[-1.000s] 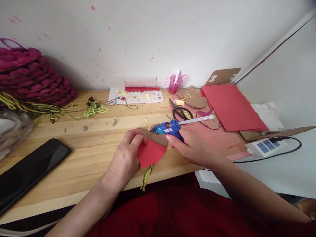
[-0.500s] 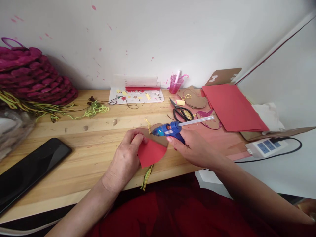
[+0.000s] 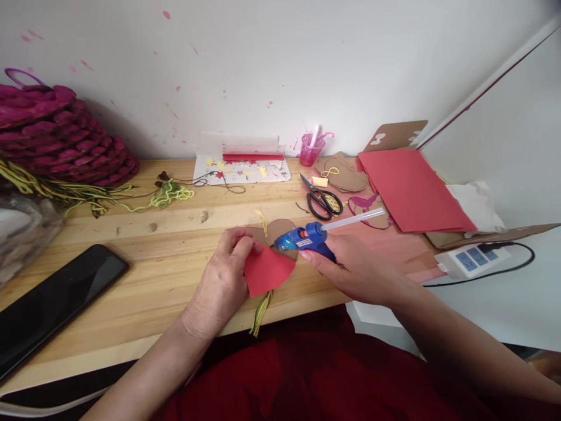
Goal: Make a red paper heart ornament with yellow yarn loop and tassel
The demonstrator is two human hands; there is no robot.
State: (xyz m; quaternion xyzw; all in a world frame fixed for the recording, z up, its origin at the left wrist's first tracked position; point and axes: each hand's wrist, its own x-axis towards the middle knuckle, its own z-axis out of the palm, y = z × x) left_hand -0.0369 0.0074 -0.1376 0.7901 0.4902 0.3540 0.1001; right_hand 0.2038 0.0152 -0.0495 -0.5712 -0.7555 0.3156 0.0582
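The left hand (image 3: 221, 275) holds a narrow pinch on a flat red paper piece (image 3: 269, 272), thumb and fingers together at its left side. This paper covers the lower part of a brown cardboard shape with a rounded edge (image 3: 283, 228), near the front of the pale wooden table (image 3: 170, 245). A thin yellow cord (image 3: 263, 221) shows at the cardboard's far edge, and a green-and-yellow yarn tassel (image 3: 262, 313) sticks out below the paper, toward the table's near edge.

The right hand (image 3: 357, 266) is wrapped around a blue plastic glue gun (image 3: 302, 238), its nozzle pointing left, over the cardboard and just beside the paper's upper edge; whether the tip touches either, I cannot tell. From its rear, 1 translucent glue stick (image 3: 357, 219) slants up to the right. Beyond the gun lie 1 pair of black-handled scissors (image 3: 322, 202) and, farther right, large red paper sheets (image 3: 412, 193).
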